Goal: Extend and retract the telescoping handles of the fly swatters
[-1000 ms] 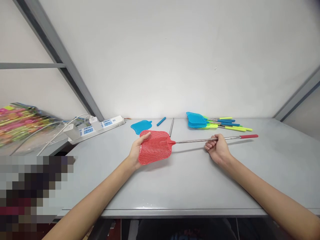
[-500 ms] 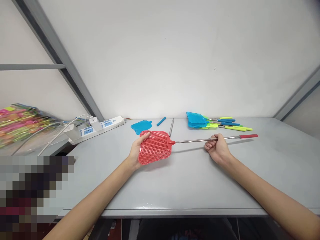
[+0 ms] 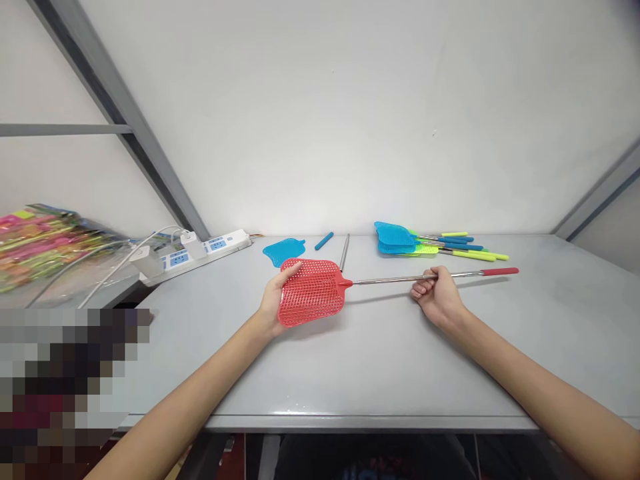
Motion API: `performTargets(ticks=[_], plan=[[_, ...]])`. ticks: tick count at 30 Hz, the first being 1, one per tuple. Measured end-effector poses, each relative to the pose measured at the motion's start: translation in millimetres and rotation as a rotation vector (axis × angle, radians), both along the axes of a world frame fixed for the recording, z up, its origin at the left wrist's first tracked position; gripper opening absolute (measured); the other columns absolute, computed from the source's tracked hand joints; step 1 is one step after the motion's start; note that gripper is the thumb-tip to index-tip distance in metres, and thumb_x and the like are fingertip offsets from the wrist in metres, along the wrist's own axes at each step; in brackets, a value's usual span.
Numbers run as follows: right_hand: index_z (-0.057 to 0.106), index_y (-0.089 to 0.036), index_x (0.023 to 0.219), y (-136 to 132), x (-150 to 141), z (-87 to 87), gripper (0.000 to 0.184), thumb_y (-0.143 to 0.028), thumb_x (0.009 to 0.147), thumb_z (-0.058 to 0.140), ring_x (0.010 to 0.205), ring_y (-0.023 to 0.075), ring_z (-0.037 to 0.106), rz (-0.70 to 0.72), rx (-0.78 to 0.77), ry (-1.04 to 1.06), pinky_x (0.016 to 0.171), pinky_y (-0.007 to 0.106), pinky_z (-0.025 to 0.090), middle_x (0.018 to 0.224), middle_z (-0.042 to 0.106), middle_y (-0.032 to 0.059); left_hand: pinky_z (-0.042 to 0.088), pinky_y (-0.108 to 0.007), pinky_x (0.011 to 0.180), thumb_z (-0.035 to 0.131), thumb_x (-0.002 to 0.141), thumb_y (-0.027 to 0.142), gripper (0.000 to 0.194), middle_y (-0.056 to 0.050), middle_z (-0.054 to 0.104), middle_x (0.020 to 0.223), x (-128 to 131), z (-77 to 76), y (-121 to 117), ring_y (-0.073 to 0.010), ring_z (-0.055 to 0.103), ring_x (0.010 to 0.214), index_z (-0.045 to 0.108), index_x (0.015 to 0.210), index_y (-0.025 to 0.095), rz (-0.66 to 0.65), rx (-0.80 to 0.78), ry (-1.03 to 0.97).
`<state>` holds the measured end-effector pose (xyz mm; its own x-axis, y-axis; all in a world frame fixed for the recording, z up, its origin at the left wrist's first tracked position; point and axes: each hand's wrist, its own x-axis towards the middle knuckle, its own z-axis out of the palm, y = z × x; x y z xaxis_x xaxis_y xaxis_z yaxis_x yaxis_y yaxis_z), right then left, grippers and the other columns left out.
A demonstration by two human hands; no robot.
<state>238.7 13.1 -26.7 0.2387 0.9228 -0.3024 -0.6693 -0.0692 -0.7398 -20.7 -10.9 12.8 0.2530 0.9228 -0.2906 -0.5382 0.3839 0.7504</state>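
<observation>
I hold a red fly swatter (image 3: 320, 287) level above the grey table (image 3: 380, 360). My left hand (image 3: 273, 303) grips the left edge of its red mesh head, fingers curled over the top. My right hand (image 3: 436, 297) is closed round the thin metal shaft, short of the red grip at its right end. The shaft is drawn out long.
A loose blue swatter head (image 3: 284, 251), a blue grip (image 3: 323, 241) and a bare metal rod (image 3: 343, 252) lie at the back. A pile of blue and green swatters (image 3: 425, 243) sits back right. A power strip (image 3: 193, 255) with plugs and packaged goods (image 3: 45, 243) are on the left.
Nothing has changed but a slight shift of the view; both hands keep the same hold on the red swatter.
</observation>
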Motion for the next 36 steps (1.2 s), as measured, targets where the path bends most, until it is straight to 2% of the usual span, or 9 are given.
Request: performTargets(ticks=[5,9,14,22,30,36], plan=[[0.022,-0.018,0.048,-1.4,0.7,0.2,0.026,-0.023,0.066,0.04,0.035,0.0069,0.024,0.032,0.008,-0.002,0.034,0.019,0.024,0.038,0.021,-0.0064,0.047,-0.039,0.075,0.053,0.072,0.033,0.028,-0.008,0.064,0.094,-3.5,-2.6,-0.5,-0.0253,0.059,0.085,0.06,0.093,0.014,-0.101,0.008,0.045],[0.021,-0.018,0.048,-1.2,1.8,0.1,0.027,-0.024,0.067,0.039,0.035,0.0075,0.025,0.074,0.02,-0.011,0.035,0.02,0.024,0.038,0.021,-0.0059,0.044,-0.033,0.082,0.055,0.072,0.028,0.035,-0.012,0.06,0.104,-1.7,-6.7,-1.5,-0.0242,0.056,0.093,0.057,0.102,0.01,-0.253,0.006,0.179],[0.021,-0.018,0.048,-0.4,2.0,-0.1,0.027,-0.023,0.066,0.04,0.036,0.0074,0.026,0.075,0.018,-0.021,0.035,0.02,0.023,0.039,0.021,-0.006,0.037,-0.033,0.091,0.049,0.077,0.03,0.04,-0.012,0.05,0.118,2.9,-7.8,-1.5,-0.0243,0.046,0.108,0.05,0.112,0.011,-0.368,0.104,0.15],[0.022,-0.018,0.049,2.1,3.8,-1.1,0.024,-0.022,0.065,0.039,0.035,0.0071,0.025,0.063,-0.009,-0.013,0.035,0.019,0.023,0.037,0.021,-0.0064,0.035,-0.036,0.091,0.049,0.076,0.034,0.043,-0.011,0.049,0.119,0.1,-11.6,0.4,-0.0255,0.045,0.108,0.048,0.115,0.015,-0.365,0.118,0.224],[0.022,-0.018,0.049,2.6,3.6,-1.0,0.024,-0.023,0.065,0.039,0.034,0.007,0.025,0.071,-0.012,-0.009,0.035,0.02,0.024,0.037,0.021,-0.0066,0.039,-0.033,0.086,0.054,0.072,0.038,0.044,-0.011,0.055,0.112,-1.2,-11.4,1.5,-0.0248,0.05,0.102,0.053,0.109,0.015,-0.305,0.089,0.365],[0.022,-0.018,0.05,2.3,3.6,-0.5,0.023,-0.022,0.066,0.039,0.034,0.007,0.026,0.068,-0.01,-0.014,0.034,0.02,0.023,0.037,0.021,-0.0068,0.038,-0.034,0.086,0.057,0.069,0.037,0.046,-0.01,0.06,0.105,-1.2,-7.8,0.5,-0.0241,0.053,0.098,0.053,0.109,0.015,-0.275,0.156,0.389]])
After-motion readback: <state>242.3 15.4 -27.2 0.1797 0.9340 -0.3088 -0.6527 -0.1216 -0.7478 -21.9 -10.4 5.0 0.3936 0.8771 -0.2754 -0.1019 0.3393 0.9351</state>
